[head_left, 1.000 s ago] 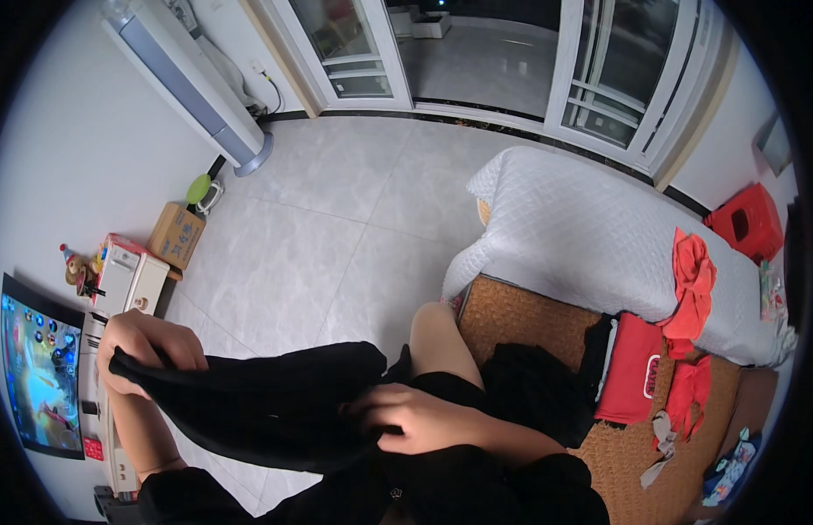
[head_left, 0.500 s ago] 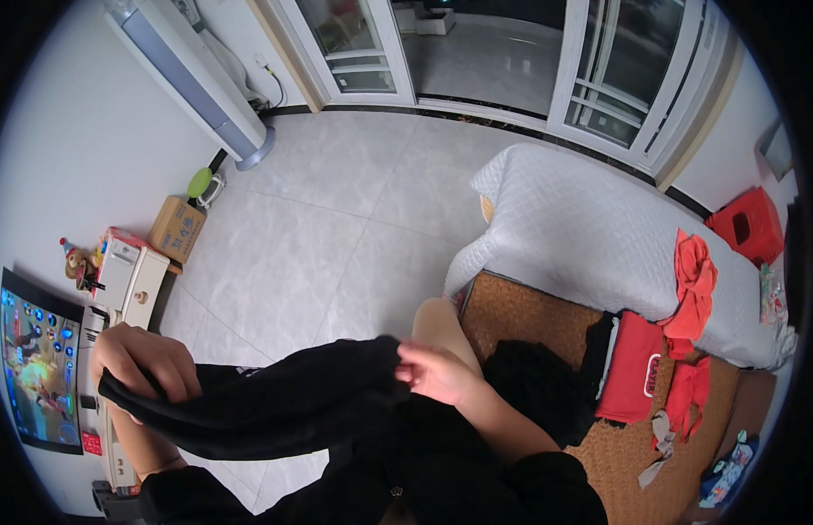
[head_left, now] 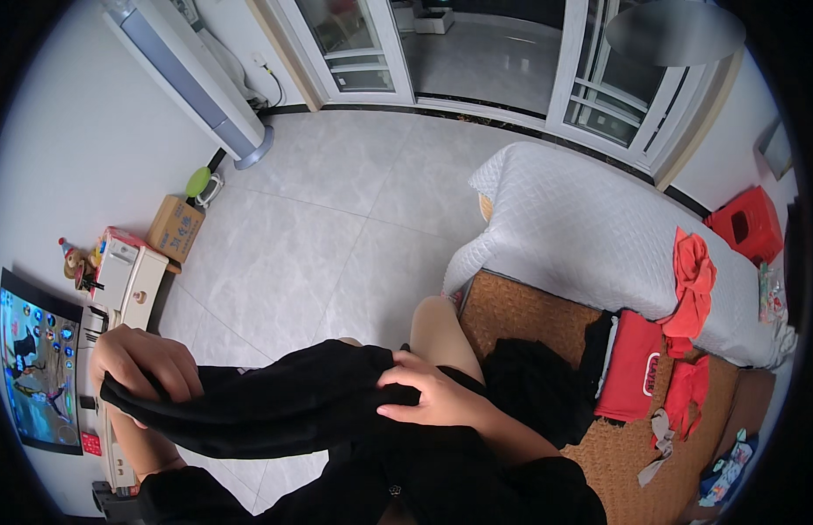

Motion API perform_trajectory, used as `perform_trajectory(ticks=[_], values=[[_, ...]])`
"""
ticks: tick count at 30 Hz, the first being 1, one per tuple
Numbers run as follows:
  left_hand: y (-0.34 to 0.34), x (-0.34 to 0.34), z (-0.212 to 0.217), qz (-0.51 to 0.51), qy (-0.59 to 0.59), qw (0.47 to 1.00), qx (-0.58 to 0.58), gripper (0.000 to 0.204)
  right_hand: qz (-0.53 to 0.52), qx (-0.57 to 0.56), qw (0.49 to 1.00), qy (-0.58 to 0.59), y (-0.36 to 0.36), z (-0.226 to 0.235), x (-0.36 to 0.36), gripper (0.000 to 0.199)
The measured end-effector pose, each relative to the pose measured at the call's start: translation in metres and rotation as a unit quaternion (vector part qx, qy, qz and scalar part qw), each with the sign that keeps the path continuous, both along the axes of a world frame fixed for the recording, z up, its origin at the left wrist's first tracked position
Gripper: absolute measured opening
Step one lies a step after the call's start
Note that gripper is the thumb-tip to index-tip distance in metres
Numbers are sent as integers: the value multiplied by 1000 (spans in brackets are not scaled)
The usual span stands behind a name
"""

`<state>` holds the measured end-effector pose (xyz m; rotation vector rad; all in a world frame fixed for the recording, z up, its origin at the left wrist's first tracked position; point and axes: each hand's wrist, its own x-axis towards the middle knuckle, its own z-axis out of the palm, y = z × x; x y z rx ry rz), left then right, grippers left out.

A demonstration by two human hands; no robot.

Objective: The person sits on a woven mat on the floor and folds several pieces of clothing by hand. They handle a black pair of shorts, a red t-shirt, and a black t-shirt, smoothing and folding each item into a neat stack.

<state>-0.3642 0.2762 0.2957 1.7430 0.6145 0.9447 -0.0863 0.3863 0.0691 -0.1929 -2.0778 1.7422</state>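
Note:
A long black garment (head_left: 275,402) stretches across the front of my body, folded lengthwise and hanging in soft folds. My left hand (head_left: 153,367) is closed round its left end, knuckles up. At its right end lies my right hand (head_left: 432,394), with thumb and fingers spread apart against the cloth. A small white mark shows at the garment's far edge. My bare leg (head_left: 446,337) extends beyond my right hand. Right of that, a crumpled black cloth (head_left: 533,389) rests on the woven brown mat (head_left: 529,302).
A folded red garment (head_left: 629,367) and loose red cloths (head_left: 686,394) lie on the mat. Behind them stands a seat under a pale quilted cover (head_left: 572,227), with an orange cloth (head_left: 693,280) on it. A lit screen (head_left: 41,367) and a white cabinet (head_left: 142,293) are at left.
My right hand has shifted slightly left along the garment, its fingers spreading from a pinch. The left hand keeps its hold. A blurred grey round shape has appeared at the top right.

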Motion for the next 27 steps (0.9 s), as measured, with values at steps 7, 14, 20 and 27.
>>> perform_trajectory(ticks=[7,14,20,27], values=[[-1,0,3,-4,16,1000,-3,15,-108,245,961,72,5,46,7,20],[4,13,4,20,30,999,-12,12,-16,309,935,175,-10,87,-24,28],[3,12,7,25,43,999,-2,13,-22,359,918,165,-7,73,-29,29],[-4,12,8,72,23,997,-4,13,23,375,926,38,9,27,-15,27]])
